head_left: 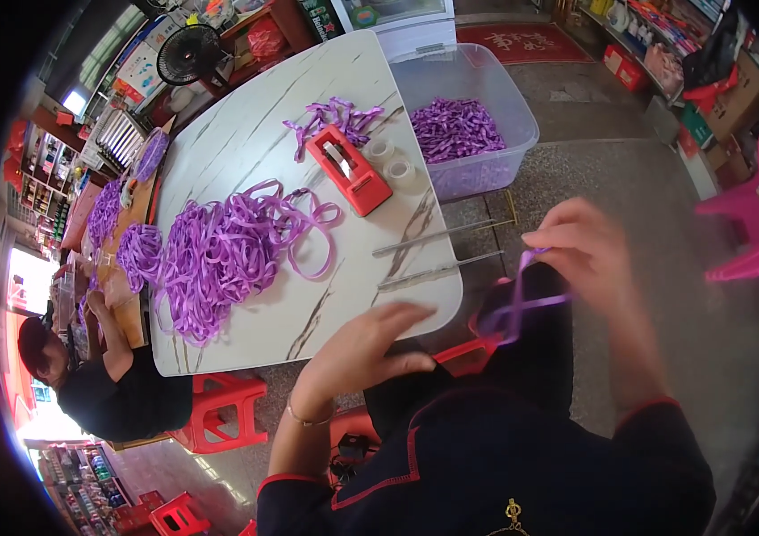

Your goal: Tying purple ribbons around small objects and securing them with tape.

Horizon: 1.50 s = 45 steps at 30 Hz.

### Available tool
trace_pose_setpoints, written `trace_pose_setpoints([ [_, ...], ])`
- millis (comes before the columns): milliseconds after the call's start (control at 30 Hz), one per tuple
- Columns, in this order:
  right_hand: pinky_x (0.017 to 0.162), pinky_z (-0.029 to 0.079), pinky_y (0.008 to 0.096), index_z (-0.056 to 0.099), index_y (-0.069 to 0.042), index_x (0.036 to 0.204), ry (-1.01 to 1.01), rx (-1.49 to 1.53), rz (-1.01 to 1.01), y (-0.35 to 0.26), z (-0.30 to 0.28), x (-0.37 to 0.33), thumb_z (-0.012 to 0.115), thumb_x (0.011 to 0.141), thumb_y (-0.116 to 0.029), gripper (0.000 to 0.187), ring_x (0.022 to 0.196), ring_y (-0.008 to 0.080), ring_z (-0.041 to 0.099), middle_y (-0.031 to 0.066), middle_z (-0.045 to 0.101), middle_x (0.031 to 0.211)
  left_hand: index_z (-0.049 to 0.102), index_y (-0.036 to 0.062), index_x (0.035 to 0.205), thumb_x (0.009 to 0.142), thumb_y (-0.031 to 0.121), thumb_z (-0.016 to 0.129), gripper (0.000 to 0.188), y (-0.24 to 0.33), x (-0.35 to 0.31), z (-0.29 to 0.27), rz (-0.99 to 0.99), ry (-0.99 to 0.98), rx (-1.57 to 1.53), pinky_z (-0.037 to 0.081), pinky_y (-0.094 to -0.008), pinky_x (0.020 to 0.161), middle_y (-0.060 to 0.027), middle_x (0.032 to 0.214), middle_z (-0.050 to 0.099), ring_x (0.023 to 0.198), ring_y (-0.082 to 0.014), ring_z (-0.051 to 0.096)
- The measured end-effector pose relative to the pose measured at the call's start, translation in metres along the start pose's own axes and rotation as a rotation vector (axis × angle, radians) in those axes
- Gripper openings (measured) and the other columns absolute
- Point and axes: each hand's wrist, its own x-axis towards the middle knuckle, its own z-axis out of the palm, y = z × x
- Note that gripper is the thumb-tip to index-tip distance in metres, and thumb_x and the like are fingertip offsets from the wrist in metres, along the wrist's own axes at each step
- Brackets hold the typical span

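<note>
While the right hand (580, 248) pinches a purple ribbon (517, 308) above the lap, right of the desk (237, 134), the left hand (363, 350), loosely spread and empty, is by its near edge, right of a purple ribbon heap (223, 255)

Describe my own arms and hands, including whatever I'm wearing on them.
Your short, dark sleeves end in red trim. The left hand is ungloved, with a thin bracelet around its wrist. The right hand is ungloved too; it is blurred, so finer details can't be told.
</note>
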Motion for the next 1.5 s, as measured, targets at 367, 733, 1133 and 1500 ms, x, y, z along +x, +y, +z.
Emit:
trace_pose_setpoints([
  [367, 0.062, 0.046, 0.0255, 0.069, -0.019, 0.096, -0.101, 0.095, -0.015, 0.016, 0.015, -0.003, 0.070, 0.068, -0.003, 0.032, 0.076, 0.0142, 0.057, 0.0020, 0.057, 0.091, 0.059, -0.0004, 0.097, 0.089, 0.018, 0.056, 0.020, 0.017, 0.094, 0.017, -0.113, 0.169, -0.997, 0.040, -0.0226, 0.075, 0.0004, 0.087, 0.057, 0.081, -0.0072, 0.050],
  [733, 0.071, 0.046, 0.0251, 0.064, -0.005, 0.093, 0.194, -0.258, 0.091, 0.013, 0.018, -0.018, 0.060, 0.077, 0.000, 0.018, 0.079, 0.0167, 0.058, 0.0050, 0.060, 0.097, 0.064, -0.0006, 0.081, 0.085, 0.013, 0.061, 0.014, 0.007, 0.114, 0.047, -0.086, 0.308, -1.106, 0.040, -0.0222, 0.070, -0.0012, 0.081, 0.056, 0.078, -0.0078, 0.051],
  [1133, 0.056, 0.048, 0.0260, 0.056, 0.003, 0.100, -0.076, 0.685, 0.757, -0.005, 0.061, -0.087, 0.052, 0.090, -0.011, 0.018, 0.063, 0.0149, 0.062, 0.0112, 0.065, 0.082, 0.059, 0.0057, 0.089, 0.090, 0.012, 0.052, 0.010, 0.007, 0.124, 0.048, -0.134, 0.442, -1.286, 0.044, -0.0261, 0.079, -0.0061, 0.087, 0.062, 0.083, -0.0129, 0.058],
  [1500, 0.073, 0.050, 0.0363, 0.063, -0.005, 0.092, -0.274, -0.141, 0.546, 0.039, 0.030, -0.191, 0.057, 0.084, -0.012, 0.013, 0.083, 0.0296, 0.062, 0.0118, 0.064, 0.087, 0.052, 0.0046, 0.088, 0.093, 0.017, 0.047, 0.015, 0.009, 0.105, 0.036, -0.182, 0.348, -1.546, 0.039, -0.0246, 0.052, -0.0051, 0.064, 0.056, 0.051, -0.0118, 0.048],
])
